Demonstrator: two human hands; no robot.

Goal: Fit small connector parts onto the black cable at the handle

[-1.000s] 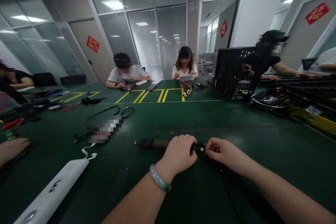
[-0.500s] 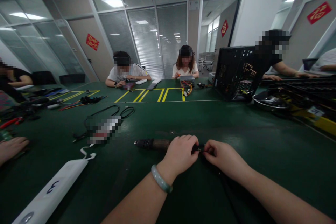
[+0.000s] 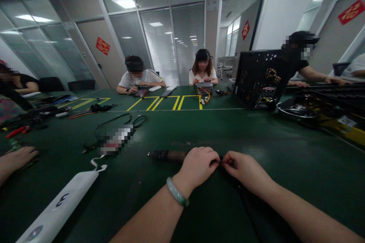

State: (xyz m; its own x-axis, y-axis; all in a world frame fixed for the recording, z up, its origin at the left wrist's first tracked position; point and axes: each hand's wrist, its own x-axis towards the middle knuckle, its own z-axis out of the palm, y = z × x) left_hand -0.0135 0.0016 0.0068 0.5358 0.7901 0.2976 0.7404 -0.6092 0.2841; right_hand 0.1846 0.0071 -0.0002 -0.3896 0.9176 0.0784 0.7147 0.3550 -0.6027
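Note:
A dark, cylindrical electric screwdriver (image 3: 173, 156) lies across the green table, its metal tip toward the left. My left hand (image 3: 201, 163), with a pale green bangle on the wrist, is wrapped over its rear part and hides that end. Just beyond, my right hand (image 3: 239, 163) pinches a small dark cable plug against the tool's rear end. The fingertips of both hands almost meet and cover most of the plug, so I cannot tell how far it sits in. A black cable (image 3: 246, 205) trails from below my right hand toward the front edge.
A white power strip (image 3: 62, 201) marked 3 lies front left. Behind it is a blurred-out device (image 3: 118, 140) with black cords. A co-worker's hand (image 3: 21, 157) rests at the left. A black computer case (image 3: 256, 79) and a metal bowl (image 3: 296, 110) stand right. Several people sit around the table.
My right hand has moved slightly left and closer to my left hand. The gold-coloured contact visible between them earlier is now covered. The screwdriver stays in place.

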